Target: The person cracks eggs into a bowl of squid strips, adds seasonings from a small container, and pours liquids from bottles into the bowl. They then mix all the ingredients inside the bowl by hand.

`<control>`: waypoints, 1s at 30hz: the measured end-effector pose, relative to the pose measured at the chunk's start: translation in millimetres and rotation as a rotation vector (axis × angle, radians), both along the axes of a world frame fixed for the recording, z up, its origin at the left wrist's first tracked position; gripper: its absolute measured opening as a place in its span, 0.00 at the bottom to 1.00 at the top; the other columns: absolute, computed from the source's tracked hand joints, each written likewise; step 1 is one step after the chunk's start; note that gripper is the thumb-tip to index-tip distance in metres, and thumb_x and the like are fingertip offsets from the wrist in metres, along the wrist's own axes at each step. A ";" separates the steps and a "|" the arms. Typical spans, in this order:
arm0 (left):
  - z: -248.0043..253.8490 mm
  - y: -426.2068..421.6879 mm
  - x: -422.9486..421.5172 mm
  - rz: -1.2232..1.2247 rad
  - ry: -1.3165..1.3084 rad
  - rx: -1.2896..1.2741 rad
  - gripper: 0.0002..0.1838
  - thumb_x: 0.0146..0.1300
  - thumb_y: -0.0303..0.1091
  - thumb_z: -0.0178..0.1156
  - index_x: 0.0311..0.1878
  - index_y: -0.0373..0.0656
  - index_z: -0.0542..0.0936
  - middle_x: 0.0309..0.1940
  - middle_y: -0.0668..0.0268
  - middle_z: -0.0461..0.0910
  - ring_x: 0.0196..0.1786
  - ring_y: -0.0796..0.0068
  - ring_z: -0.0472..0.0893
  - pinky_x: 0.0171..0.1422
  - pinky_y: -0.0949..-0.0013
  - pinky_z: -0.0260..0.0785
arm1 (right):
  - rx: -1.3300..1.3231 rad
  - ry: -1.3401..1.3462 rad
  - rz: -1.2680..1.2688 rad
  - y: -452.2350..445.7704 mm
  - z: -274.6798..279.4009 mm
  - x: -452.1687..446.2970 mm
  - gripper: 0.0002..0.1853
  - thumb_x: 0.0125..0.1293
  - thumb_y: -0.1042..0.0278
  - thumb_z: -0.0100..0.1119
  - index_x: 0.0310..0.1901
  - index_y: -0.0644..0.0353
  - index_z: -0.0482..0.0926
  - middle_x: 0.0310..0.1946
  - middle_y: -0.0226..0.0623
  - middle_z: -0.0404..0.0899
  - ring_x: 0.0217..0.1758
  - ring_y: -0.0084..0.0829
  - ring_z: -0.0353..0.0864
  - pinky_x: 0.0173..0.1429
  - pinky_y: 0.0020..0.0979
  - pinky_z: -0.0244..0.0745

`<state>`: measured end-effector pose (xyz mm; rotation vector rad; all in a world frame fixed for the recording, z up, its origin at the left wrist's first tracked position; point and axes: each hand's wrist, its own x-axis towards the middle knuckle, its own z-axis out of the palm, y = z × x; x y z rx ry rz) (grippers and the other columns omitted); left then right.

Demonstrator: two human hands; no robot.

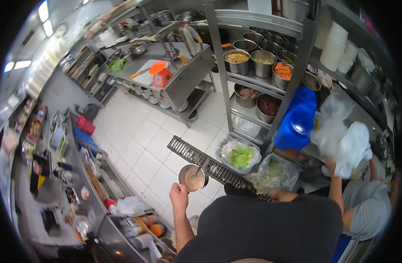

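Note:
My left hand (179, 196) is closed on the side of a round metal pot (205, 183), held out over the floor. Light brown sauce (193, 179) lies in the pot, and a metal utensil's handle (198, 171) rises from it. Close to my body, my right hand (280, 195) is blurred and its fingers cannot be made out. It is near a plastic-lined crate (293, 168) with some greens in it. Just beyond stands a lined tub (218, 151) holding lettuce (241, 155).
A metal floor grate (194, 153) runs below the pot. A steel shelf (249, 82) carries several metal containers of food, beside a blue jug (297, 120). At right, a co-worker (367, 206) handles plastic bags (352, 149). An orange scale (161, 78) stands on the far table (188, 70).

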<state>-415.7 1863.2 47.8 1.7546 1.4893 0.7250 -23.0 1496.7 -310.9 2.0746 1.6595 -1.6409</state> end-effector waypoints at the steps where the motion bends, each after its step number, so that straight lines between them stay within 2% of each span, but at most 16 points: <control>1: 3.6 28.1 3.0 -0.017 0.024 0.020 0.15 0.65 0.34 0.56 0.26 0.35 0.69 0.17 0.56 0.71 0.22 0.70 0.69 0.28 0.59 0.64 | -0.388 -0.020 -0.423 55.9 14.7 -4.8 0.19 0.68 0.59 0.52 0.25 0.61 0.84 0.19 0.43 0.81 0.18 0.37 0.79 0.27 0.47 0.74; 2: 9.0 55.7 6.6 -0.032 0.044 0.039 0.15 0.65 0.34 0.56 0.26 0.35 0.69 0.17 0.56 0.71 0.22 0.69 0.69 0.28 0.59 0.64 | -0.167 0.093 -0.829 95.9 32.2 -10.8 0.21 0.67 0.58 0.52 0.22 0.63 0.82 0.16 0.45 0.79 0.14 0.38 0.77 0.21 0.44 0.70; 4: 13.7 108.0 12.4 -0.051 0.094 0.055 0.15 0.65 0.34 0.55 0.26 0.35 0.69 0.17 0.54 0.71 0.21 0.68 0.68 0.28 0.58 0.64 | -0.070 0.004 -0.523 192.9 45.4 18.8 0.15 0.66 0.63 0.56 0.26 0.65 0.81 0.16 0.43 0.76 0.14 0.34 0.74 0.20 0.39 0.72; 8: 2.6 219.5 37.6 -0.085 0.104 0.002 0.15 0.65 0.34 0.54 0.26 0.34 0.68 0.17 0.52 0.72 0.21 0.65 0.69 0.29 0.55 0.65 | 0.114 0.165 -0.959 344.0 126.8 29.7 0.14 0.67 0.60 0.57 0.31 0.64 0.82 0.20 0.40 0.77 0.21 0.31 0.77 0.26 0.36 0.76; 12: -12.2 332.4 91.7 -0.246 0.094 0.071 0.15 0.64 0.34 0.55 0.26 0.34 0.69 0.19 0.50 0.74 0.22 0.58 0.72 0.31 0.54 0.66 | 0.222 0.136 -1.130 416.7 137.2 56.7 0.17 0.70 0.55 0.57 0.34 0.62 0.82 0.22 0.38 0.77 0.28 0.30 0.79 0.29 0.36 0.76; 15: -6.2 420.1 145.8 -0.397 0.113 0.095 0.14 0.64 0.35 0.57 0.27 0.34 0.70 0.20 0.47 0.75 0.23 0.49 0.74 0.32 0.51 0.68 | 0.091 -0.016 -1.211 410.5 118.9 64.1 0.19 0.71 0.52 0.57 0.33 0.62 0.82 0.22 0.38 0.78 0.28 0.32 0.80 0.30 0.38 0.77; 16: -0.2 447.4 167.3 -0.450 0.111 0.124 0.14 0.64 0.35 0.57 0.27 0.34 0.71 0.21 0.47 0.76 0.24 0.46 0.75 0.33 0.50 0.68 | 0.058 -0.082 -1.188 398.7 101.7 67.0 0.19 0.71 0.53 0.58 0.33 0.63 0.82 0.22 0.39 0.79 0.26 0.33 0.81 0.30 0.39 0.78; 17: 7.6 472.7 188.8 -0.505 0.111 0.152 0.14 0.64 0.35 0.58 0.28 0.34 0.71 0.21 0.46 0.77 0.25 0.43 0.76 0.33 0.50 0.69 | 0.067 -0.173 -1.007 376.3 70.2 63.9 0.19 0.71 0.53 0.58 0.32 0.64 0.82 0.22 0.40 0.79 0.25 0.34 0.81 0.30 0.39 0.78; 18: 21.1 495.8 211.9 -0.554 0.117 0.138 0.14 0.64 0.35 0.58 0.28 0.35 0.71 0.23 0.46 0.77 0.28 0.40 0.78 0.35 0.47 0.69 | 0.132 -0.332 -0.622 347.4 38.0 60.3 0.19 0.70 0.53 0.59 0.32 0.64 0.81 0.22 0.41 0.80 0.24 0.35 0.82 0.30 0.40 0.78; 19: 32.9 517.6 236.8 -0.619 0.098 0.150 0.14 0.64 0.35 0.58 0.28 0.35 0.72 0.23 0.46 0.78 0.29 0.40 0.78 0.35 0.47 0.69 | 0.187 -0.400 -0.397 322.7 23.5 47.0 0.19 0.70 0.54 0.59 0.32 0.65 0.81 0.22 0.42 0.80 0.22 0.37 0.82 0.30 0.41 0.79; 20: 44.6 538.6 263.1 -0.683 0.081 0.163 0.14 0.64 0.35 0.58 0.29 0.35 0.72 0.23 0.46 0.78 0.30 0.40 0.79 0.36 0.47 0.69 | 0.205 -0.514 -0.161 317.5 49.0 29.8 0.19 0.69 0.55 0.61 0.33 0.67 0.81 0.21 0.42 0.80 0.22 0.37 0.82 0.29 0.41 0.79; 22: 68.5 573.9 318.5 -0.807 0.034 0.196 0.14 0.64 0.36 0.58 0.29 0.35 0.72 0.24 0.45 0.78 0.30 0.40 0.79 0.36 0.48 0.70 | -0.373 -0.002 -1.501 334.7 92.6 -11.1 0.18 0.68 0.56 0.63 0.35 0.67 0.81 0.26 0.42 0.82 0.26 0.37 0.84 0.31 0.42 0.80; 24: 93.0 601.8 381.4 -0.933 -0.038 0.230 0.14 0.64 0.36 0.58 0.29 0.35 0.73 0.24 0.45 0.78 0.31 0.41 0.79 0.37 0.49 0.71 | -0.403 0.106 -1.775 329.8 77.9 -40.9 0.17 0.72 0.51 0.56 0.37 0.58 0.82 0.23 0.40 0.79 0.25 0.38 0.82 0.29 0.44 0.82; 26: 117.3 617.5 447.2 -1.030 -0.082 0.264 0.14 0.64 0.37 0.58 0.29 0.34 0.74 0.25 0.45 0.78 0.31 0.41 0.79 0.37 0.50 0.71 | -0.145 0.054 -1.472 295.2 12.9 -72.8 0.16 0.72 0.51 0.56 0.39 0.57 0.81 0.25 0.40 0.79 0.27 0.37 0.82 0.32 0.45 0.83; 28: 142.9 626.2 511.6 -1.152 -0.134 0.315 0.15 0.64 0.38 0.58 0.29 0.34 0.74 0.24 0.44 0.77 0.31 0.41 0.79 0.36 0.51 0.71 | -0.063 0.063 -1.455 299.0 -4.4 -82.8 0.16 0.72 0.52 0.55 0.41 0.57 0.80 0.27 0.39 0.79 0.29 0.37 0.82 0.34 0.46 0.83; 30: 178.2 622.9 572.4 -1.235 -0.202 0.277 0.15 0.64 0.37 0.56 0.26 0.34 0.73 0.20 0.50 0.79 0.24 0.58 0.82 0.32 0.58 0.73 | -0.134 0.142 -1.722 335.4 4.0 -89.6 0.15 0.72 0.52 0.56 0.42 0.57 0.80 0.29 0.39 0.79 0.30 0.37 0.82 0.35 0.46 0.83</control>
